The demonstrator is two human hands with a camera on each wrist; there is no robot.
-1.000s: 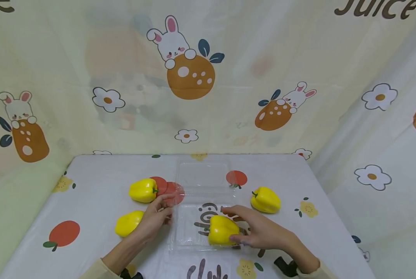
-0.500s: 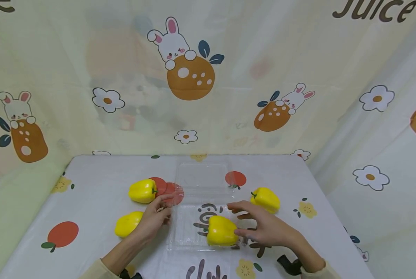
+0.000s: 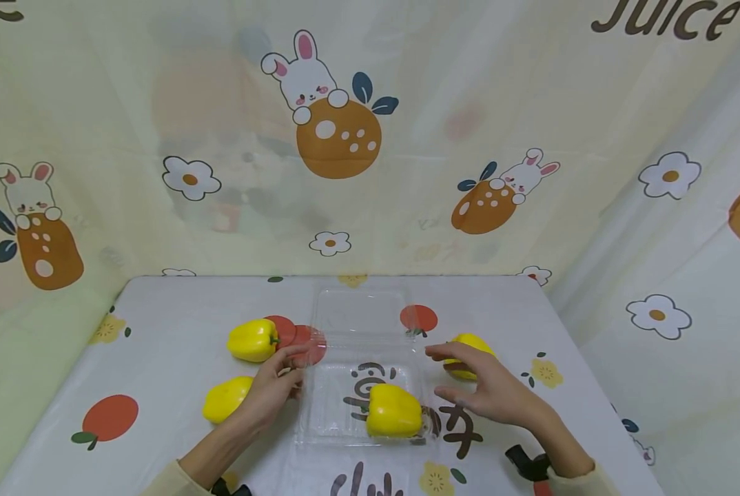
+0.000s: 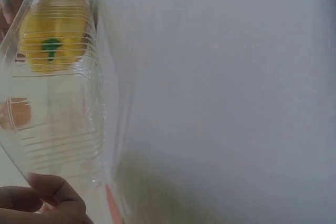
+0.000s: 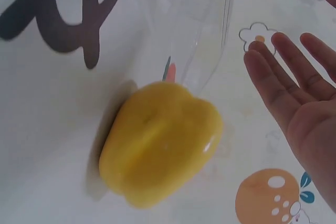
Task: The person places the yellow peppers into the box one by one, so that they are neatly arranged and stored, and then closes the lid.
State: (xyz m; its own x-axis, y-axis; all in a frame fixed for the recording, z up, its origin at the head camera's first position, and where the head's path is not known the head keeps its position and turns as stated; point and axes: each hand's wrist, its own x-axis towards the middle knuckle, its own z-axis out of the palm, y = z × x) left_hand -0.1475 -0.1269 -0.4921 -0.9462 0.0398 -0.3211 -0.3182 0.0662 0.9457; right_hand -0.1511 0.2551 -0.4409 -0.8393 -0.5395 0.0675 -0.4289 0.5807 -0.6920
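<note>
A clear plastic clamshell box [image 3: 339,413] lies opened out at the middle of the table, its lid [image 3: 364,310] folded back. One yellow bell pepper [image 3: 395,411] sits in its near right part; the green stem shows through the ribbed wall in the left wrist view. My left hand [image 3: 278,382] pinches the box's left rim between thumb and fingers [image 4: 58,192]. To the right of the box, my right hand [image 3: 490,386] hovers with fingers spread and nothing in it. It partly covers a second yellow bell pepper [image 5: 160,142] on the table.
Two more yellow bell peppers lie left of the box: a far pepper [image 3: 252,340] beside the left fingers, and a near pepper [image 3: 226,399] partly behind the left wrist. A printed curtain [image 3: 233,138] hangs along the table's back edge.
My right hand has let go of the pepper in the box and moved right and slightly away, toward the pepper on the right. The left hand has stayed at the rim.
</note>
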